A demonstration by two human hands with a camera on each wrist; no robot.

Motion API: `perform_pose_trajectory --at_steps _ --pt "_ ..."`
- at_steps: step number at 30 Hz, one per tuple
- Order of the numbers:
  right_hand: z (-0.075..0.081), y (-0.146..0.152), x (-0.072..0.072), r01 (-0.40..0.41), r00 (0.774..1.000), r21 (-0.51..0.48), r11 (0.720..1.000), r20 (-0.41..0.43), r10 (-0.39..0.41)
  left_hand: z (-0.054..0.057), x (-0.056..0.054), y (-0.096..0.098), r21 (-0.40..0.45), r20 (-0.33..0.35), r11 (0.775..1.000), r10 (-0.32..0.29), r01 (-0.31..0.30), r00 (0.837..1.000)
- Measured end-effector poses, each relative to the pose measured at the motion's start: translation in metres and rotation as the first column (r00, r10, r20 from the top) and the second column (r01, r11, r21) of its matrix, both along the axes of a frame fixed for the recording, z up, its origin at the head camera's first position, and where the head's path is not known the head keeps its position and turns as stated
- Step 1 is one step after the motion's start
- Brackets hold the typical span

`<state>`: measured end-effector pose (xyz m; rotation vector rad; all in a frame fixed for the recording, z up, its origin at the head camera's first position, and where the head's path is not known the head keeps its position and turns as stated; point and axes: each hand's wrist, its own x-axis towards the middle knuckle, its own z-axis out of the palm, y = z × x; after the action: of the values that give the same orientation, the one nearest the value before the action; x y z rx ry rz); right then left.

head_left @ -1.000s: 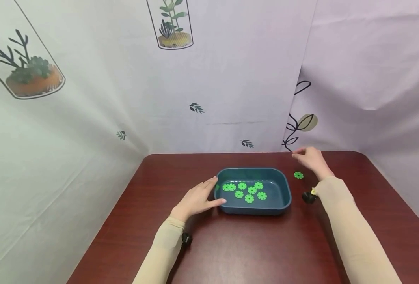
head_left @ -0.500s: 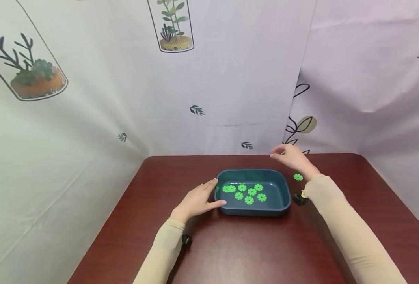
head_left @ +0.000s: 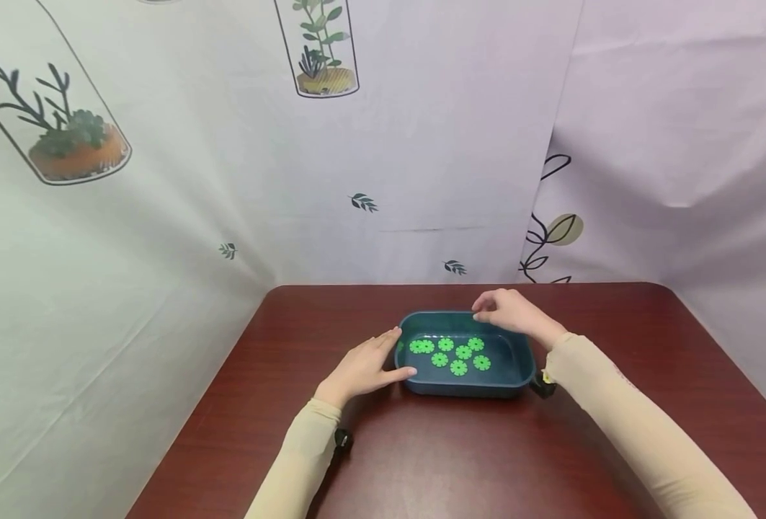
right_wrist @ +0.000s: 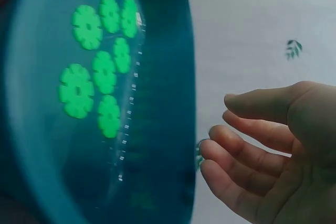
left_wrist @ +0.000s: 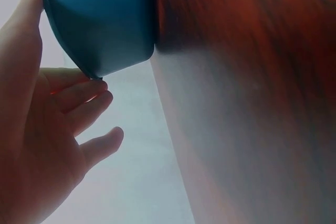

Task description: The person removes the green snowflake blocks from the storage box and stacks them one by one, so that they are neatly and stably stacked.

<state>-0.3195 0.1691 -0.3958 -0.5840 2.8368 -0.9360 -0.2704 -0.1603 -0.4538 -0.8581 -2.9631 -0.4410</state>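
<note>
A dark teal rectangular bin (head_left: 467, 390) stands on the table with several bright green notched discs (head_left: 458, 367) lying on its floor. In the head view, my left hand (head_left: 362, 371) rests against the bin's left end, thumb at the near corner and fingers at the far one. The left wrist view has those fingers (left_wrist: 86, 109) fairly straight, some of them touching the rim. Over the bin's far right rim hovers my right hand (head_left: 515, 315). In the right wrist view its fingers (right_wrist: 231, 174) are loosely bent and apart from the thumb, with nothing seen between them.
The reddish-brown wooden table (head_left: 434, 454) meets a pale printed cloth (head_left: 421, 158) hung behind and at both sides. Small black cameras sit at the left wrist (head_left: 342, 438) and right wrist (head_left: 543, 384).
My right hand has moved left and then down, from beyond the bin's right side to above its far rim. The loose green disc on the table is now hidden behind my right arm. The left hand stays put.
</note>
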Motion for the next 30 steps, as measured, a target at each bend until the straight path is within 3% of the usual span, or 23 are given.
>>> perform_pose_trajectory --at_steps 10,14,21,30 --pt "-0.019 -0.007 0.011 -0.126 0.989 0.053 0.991 0.080 0.122 -0.002 0.002 0.000 0.008 0.022 1.000 0.006 -0.006 1.000" --pt "-0.024 -0.009 0.012 -0.137 0.982 0.101 0.985 0.147 0.121 -0.002 0.001 0.000 0.004 0.020 1.000 0.009 -0.009 1.000" --pt "-0.029 -0.010 0.017 -0.193 0.970 0.190 0.963 0.184 0.158 -0.001 -0.001 0.001 0.008 0.015 1.000 0.007 -0.007 1.000" --pt "-0.031 -0.012 0.021 -0.200 0.964 0.213 0.956 0.219 0.153 -0.001 0.000 0.000 0.011 0.021 1.000 0.010 -0.010 1.000"
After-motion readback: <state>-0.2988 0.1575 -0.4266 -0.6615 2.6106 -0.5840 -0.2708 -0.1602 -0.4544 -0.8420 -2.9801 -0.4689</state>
